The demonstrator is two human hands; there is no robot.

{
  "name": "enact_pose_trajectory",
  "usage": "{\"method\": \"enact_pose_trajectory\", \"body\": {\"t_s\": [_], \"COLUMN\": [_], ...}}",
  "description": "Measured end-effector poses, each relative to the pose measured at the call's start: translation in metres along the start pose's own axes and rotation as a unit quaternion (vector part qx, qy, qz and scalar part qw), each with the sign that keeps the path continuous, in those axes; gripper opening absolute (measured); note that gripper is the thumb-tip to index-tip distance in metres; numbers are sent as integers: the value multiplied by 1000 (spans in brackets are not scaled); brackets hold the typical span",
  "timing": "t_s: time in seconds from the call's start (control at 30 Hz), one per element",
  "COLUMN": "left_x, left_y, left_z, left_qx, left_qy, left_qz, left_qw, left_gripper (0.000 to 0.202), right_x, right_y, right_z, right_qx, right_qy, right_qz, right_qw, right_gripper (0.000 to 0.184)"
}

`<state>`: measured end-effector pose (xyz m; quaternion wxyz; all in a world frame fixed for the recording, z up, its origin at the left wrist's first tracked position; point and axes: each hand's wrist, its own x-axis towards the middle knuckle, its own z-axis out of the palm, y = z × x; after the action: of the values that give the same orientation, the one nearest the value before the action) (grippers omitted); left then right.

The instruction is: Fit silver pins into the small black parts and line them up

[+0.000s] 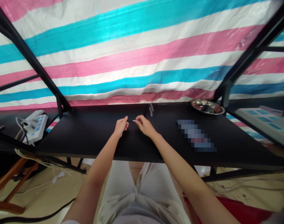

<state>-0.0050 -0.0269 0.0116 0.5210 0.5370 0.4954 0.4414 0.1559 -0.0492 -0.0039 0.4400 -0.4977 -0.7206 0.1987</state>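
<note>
Over the middle of the black table [90, 130], my left hand [121, 127] is closed on one end of a thin black rod [130, 120]. At the rod's other end, where a small pale tip shows, the fingers of my right hand [143, 124] pinch. The rod lies level between both hands; its exact kind is too small to make out. Just beyond my right hand sits a short row of small clear pieces [151, 110]. Several tiny pieces [162, 104] lie in a line near the back edge.
A round shiny metal dish [202, 110] stands at the back right. Nearer lies a pixelated bluish object [195, 137]. White power strips [38, 129] with cables rest on the left table. Black metal posts [48, 82] flank the table, and a striped sheet [137, 56] hangs behind it.
</note>
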Motion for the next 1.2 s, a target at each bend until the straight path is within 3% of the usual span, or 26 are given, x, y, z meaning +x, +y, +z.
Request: {"method": "enact_pose_trajectory", "body": {"t_s": [0.27,0.4,0.53,0.63,1.0,1.2], "left_x": [0,-3,-5,-5,-4,-2], "left_y": [1,0,-6,-11,-8,-9], "left_z": [-1,0,1,0,3,4], "left_qx": [20,78,203,234,165,114], "left_qy": [5,2,3,2,-15,52], "left_qz": [21,106,207,257,257,236], "left_qw": [1000,991,957,938,952,964], "left_gripper": [54,46,29,23,27,29], "right_x": [1,0,0,0,-1,2], "right_y": [5,5,5,5,4,8], "right_z": [1,0,-1,-1,-2,-3], "right_qx": [-34,-54,-56,-54,-86,-162], "right_qy": [-38,-33,-38,-37,-47,-41], "right_qz": [-60,-53,-54,-56,-60,-40], "right_qw": [997,997,996,996,993,985], "right_gripper": [19,18,18,19,17,16]}}
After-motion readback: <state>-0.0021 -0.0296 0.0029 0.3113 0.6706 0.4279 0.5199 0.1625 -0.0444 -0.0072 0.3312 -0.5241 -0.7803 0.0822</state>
